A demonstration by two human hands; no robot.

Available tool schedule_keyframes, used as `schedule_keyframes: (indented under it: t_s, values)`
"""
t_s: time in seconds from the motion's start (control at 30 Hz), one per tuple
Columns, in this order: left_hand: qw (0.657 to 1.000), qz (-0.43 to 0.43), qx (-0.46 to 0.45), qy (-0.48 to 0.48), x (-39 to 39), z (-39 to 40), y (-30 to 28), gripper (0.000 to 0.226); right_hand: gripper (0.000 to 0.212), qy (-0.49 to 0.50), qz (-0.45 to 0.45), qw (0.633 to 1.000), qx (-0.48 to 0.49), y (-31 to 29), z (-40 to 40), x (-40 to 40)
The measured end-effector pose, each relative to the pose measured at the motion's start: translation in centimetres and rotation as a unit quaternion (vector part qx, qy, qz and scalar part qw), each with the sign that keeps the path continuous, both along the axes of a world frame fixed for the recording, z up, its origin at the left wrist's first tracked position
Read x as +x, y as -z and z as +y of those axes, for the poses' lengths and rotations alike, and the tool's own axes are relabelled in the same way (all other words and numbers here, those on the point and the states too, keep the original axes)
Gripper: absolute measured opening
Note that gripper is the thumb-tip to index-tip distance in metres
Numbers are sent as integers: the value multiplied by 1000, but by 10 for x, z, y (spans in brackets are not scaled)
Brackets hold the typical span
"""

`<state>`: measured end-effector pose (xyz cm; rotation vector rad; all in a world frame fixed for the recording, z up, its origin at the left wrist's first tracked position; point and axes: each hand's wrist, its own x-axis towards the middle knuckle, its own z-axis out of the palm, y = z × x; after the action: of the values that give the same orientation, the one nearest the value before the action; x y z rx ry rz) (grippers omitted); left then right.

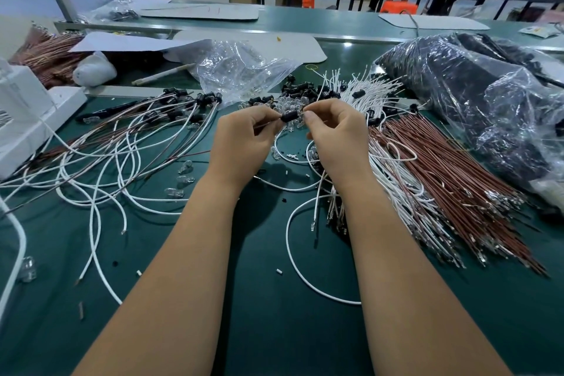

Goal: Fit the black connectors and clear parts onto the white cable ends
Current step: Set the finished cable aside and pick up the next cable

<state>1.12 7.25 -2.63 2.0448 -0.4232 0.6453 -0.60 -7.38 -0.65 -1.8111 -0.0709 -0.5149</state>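
My left hand (244, 137) and my right hand (334, 134) meet over the middle of the green table. Between their fingertips sits a small black connector (289, 116); my left thumb and forefinger pinch its left end with a thin wire, and my right fingertips pinch at its right end. Behind the hands lies a heap of loose black connectors (300, 90) mixed with small clear bulbs (282, 105). A bundle of white cables (363, 94) fans out at the right. Cables fitted with black connectors (183, 101) spread out on the left.
A thick bundle of brown wires (451, 174) lies at the right, beside a large plastic bag of black parts (476, 85). A clear bag (241, 70) sits at the back centre. A white device (27, 113) stands at the left edge. Stray clear bulbs (183, 178) dot the mat.
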Motion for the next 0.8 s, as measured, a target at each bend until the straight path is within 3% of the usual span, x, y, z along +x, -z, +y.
schedule_keyframes:
  t_s: [0.2,0.5,0.8]
  values:
    - [1000,15,-13,-1,1,-2,2,6,29,-6,-1,1000,0,0,-1,1]
    - [995,89,-12,44,-2,-7,1,9,25,-12,4,1000,1,1,0,1]
    - [988,106,-93,68,-5,-12,-2,7,31,1,0,1000,-12,-1,0,2]
